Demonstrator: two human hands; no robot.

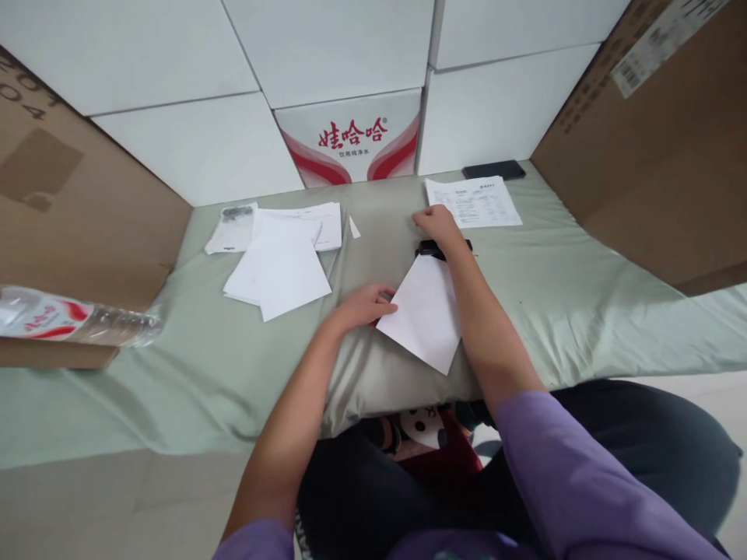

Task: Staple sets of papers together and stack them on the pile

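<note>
The left hand is at the left corner of a white sheet of paper, its thumb laid on the top face just inside the edge. The index finger stands a little apart from that thumb, with a small gap between them; whether another finger presses up from below is hidden, so I cannot tell if the corner is truly pinched. The sheet lies aslant on the pale green cloth, its lower corner near the front edge and its far end meeting a black stapler-like tool.

The right hand is just beyond that tool, its wrist crossing above it and covering part of it. Its fingers are bent and bunched, tips pointing left; what they press or hold, if anything, I cannot tell. Printed sheets lie right behind this hand, near a black smartphone. Left of the hands are a fanned pile of white paper and a triangular paper scrap
</note>
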